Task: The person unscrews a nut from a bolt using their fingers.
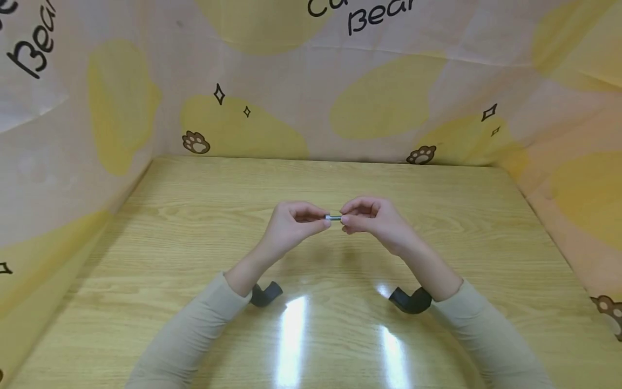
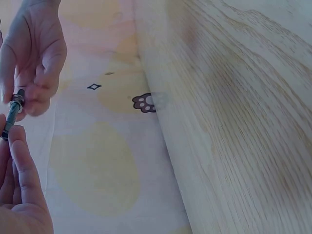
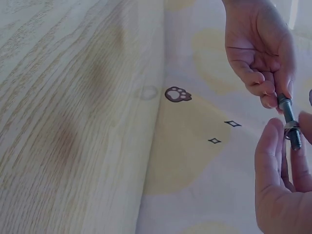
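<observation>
A metal bolt (image 1: pixel 334 218) is held level between the two hands, above the wooden table. My left hand (image 1: pixel 291 226) pinches the bolt's head end between thumb and fingers. From the other side, my right hand (image 1: pixel 376 220) has its thumb and fingertips at the threaded end. In the right wrist view a nut (image 3: pixel 291 129) sits on the thread, between the right thumb and fingers, with the bolt's tip sticking out past it. The left wrist view shows the thread (image 2: pixel 14 113) bare between the head and the nut.
The wooden table (image 1: pixel 311 186) reaches back to a patterned cloth (image 1: pixel 311 81), which also hangs along both sides. A black curved piece (image 1: pixel 266 294) is by the left wrist, and a similar black piece (image 1: pixel 410 300) by the right. Bright reflections lie on the near tabletop.
</observation>
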Demonstrator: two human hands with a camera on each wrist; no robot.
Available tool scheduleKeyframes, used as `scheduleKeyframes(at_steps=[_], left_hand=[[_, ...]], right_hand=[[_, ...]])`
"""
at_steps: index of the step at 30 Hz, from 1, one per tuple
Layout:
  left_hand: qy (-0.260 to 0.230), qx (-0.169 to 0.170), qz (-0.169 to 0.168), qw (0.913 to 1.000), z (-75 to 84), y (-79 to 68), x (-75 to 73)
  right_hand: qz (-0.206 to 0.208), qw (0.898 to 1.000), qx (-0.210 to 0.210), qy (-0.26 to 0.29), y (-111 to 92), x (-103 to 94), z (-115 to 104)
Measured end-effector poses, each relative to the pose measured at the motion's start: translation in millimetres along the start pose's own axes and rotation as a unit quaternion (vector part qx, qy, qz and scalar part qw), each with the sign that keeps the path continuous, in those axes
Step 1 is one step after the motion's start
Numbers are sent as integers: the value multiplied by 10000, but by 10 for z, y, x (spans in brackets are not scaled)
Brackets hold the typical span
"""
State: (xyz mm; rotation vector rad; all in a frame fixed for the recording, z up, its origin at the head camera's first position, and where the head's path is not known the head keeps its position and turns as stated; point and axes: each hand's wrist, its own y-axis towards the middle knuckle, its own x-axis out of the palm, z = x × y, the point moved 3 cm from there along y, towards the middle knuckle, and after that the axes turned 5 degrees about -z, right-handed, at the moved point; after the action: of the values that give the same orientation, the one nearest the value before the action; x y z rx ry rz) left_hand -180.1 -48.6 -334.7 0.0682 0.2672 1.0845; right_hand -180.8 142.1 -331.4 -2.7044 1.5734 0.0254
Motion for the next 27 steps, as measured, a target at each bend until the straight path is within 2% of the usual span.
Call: scheduleKeyframes(at_steps=[5,15,23,27], left_hand=[[8,9,9,10000,-4,-1,-11],[47,-27,36,10000,15,8,-11],[39,-43,48,10000,14,-1,-14],[78,-35,75,9999,7,-2,-13]], right_hand=[[11,9999,-100,-23,-7,-3,-6],[182,9996,199,-3,-1,-8,-13],[79,9999,-69,-27,-16,-10,-5],[93,9999,-30,-34,-1,-1,-22]])
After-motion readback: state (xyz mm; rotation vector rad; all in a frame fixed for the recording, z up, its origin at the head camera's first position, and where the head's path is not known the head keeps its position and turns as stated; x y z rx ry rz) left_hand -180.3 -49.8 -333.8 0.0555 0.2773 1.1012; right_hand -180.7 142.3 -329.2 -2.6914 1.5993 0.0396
